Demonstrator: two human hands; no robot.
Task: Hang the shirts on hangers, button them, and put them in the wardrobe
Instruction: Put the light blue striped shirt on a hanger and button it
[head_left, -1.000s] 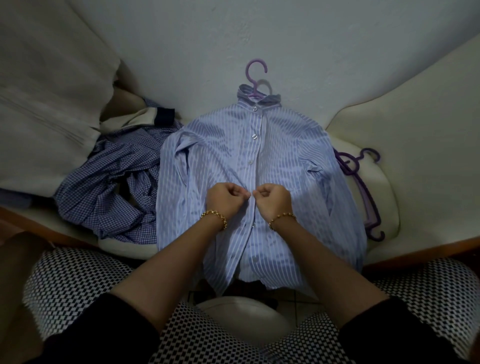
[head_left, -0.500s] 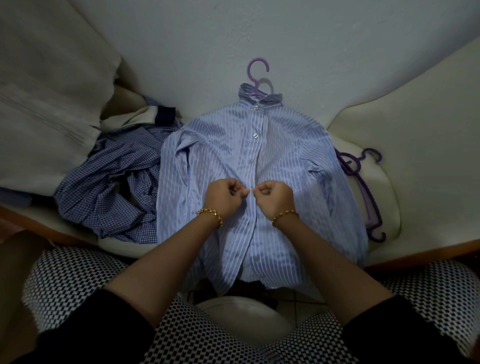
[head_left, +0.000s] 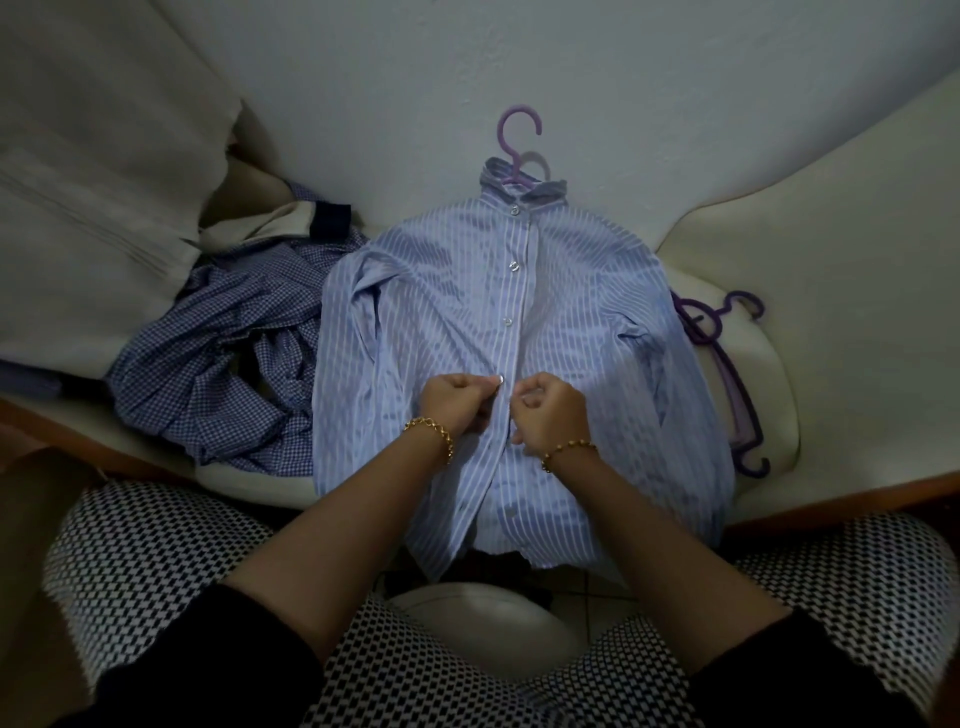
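While the striped shirt (head_left: 519, 312) lies flat on the cream cushion (head_left: 779, 374), its lilac hanger (head_left: 515, 136) poking out past the collar, my left hand (head_left: 457, 405) pinches a button (head_left: 500, 380) at mid-placket and my right hand (head_left: 550, 415), fingers curled, pinches the facing edge just beside it. Three buttons above are closed. A checked shirt (head_left: 223, 374) lies crumpled to the left; spare purple hangers (head_left: 727, 358) lie to the right.

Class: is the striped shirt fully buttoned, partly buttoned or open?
Partly buttoned. On the striped shirt three upper buttons are fastened; left hand and right hand pinch the front at a fourth; below, it gapes.
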